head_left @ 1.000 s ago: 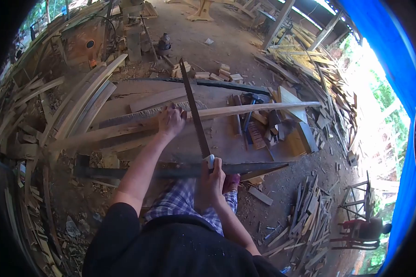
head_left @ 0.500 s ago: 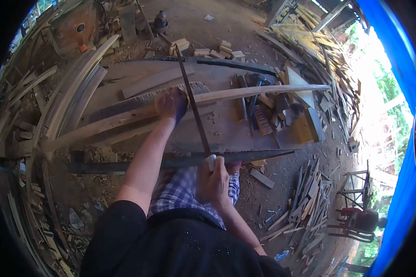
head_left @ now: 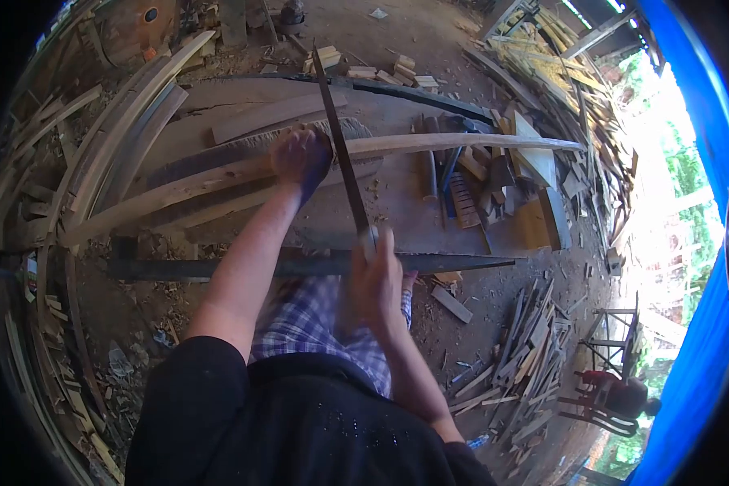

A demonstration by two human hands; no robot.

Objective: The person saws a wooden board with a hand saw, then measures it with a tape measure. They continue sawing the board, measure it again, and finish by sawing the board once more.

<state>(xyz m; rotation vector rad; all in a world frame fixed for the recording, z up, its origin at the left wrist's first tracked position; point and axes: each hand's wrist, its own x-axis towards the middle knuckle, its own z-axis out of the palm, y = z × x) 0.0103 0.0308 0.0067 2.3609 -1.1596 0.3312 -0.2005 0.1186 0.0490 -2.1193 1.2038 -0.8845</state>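
A long, slightly curved wooden beam (head_left: 445, 142) lies across the low workbench (head_left: 300, 225). My left hand (head_left: 301, 155) is closed over the beam, pressing it down near its middle. Just to the right of those fingers, a handsaw (head_left: 344, 158) crosses the beam, its dark narrow blade pointing away from me. My right hand (head_left: 378, 271) is wrapped around the saw's light-coloured handle at the bench's near edge. Whether the teeth have cut into the wood cannot be made out.
Tools (head_left: 445, 174) and wood blocks (head_left: 535, 227) crowd the bench's right end. Curved planks (head_left: 130, 138) rise at the left. Offcuts (head_left: 526, 344) are heaped on the floor at right, near a red chair (head_left: 620, 397). A blue tarp (head_left: 705, 340) hangs at far right.
My right hand has pushed the saw forward, away from my body, across the beam. My left hand keeps its hold on the beam. The camera view has shifted slightly.
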